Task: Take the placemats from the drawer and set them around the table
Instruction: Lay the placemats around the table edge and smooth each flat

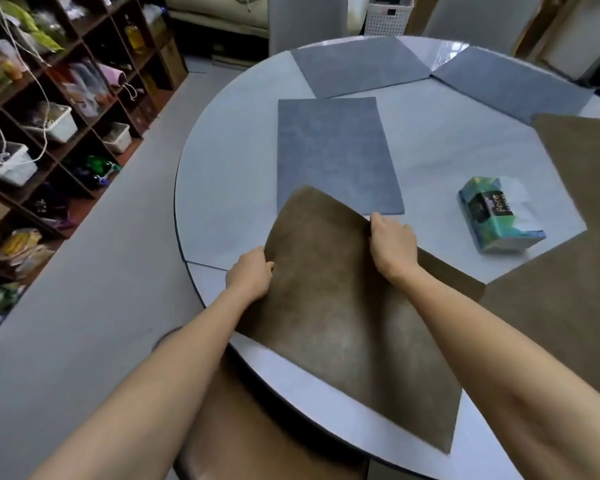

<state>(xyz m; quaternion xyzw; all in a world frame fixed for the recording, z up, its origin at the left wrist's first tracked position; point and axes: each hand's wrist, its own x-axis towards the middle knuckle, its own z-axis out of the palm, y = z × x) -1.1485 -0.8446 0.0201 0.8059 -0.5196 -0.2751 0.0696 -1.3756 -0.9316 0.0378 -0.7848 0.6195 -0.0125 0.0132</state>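
Note:
Both my hands hold a brown placemat over the near edge of the round white table. My left hand grips its left edge and my right hand grips its far right corner; the far end is lifted and curled. Just beyond it a grey-blue placemat lies flat. Two more grey-blue placemats lie at the table's far rim. Brown placemats lie at the right rim and the near right.
A green tissue pack sits on the table right of my hands. A brown wooden chair seat is below the table's near edge. Dark shelving full of bins and bags stands at the left, across a grey floor. A white basket stands beyond the table.

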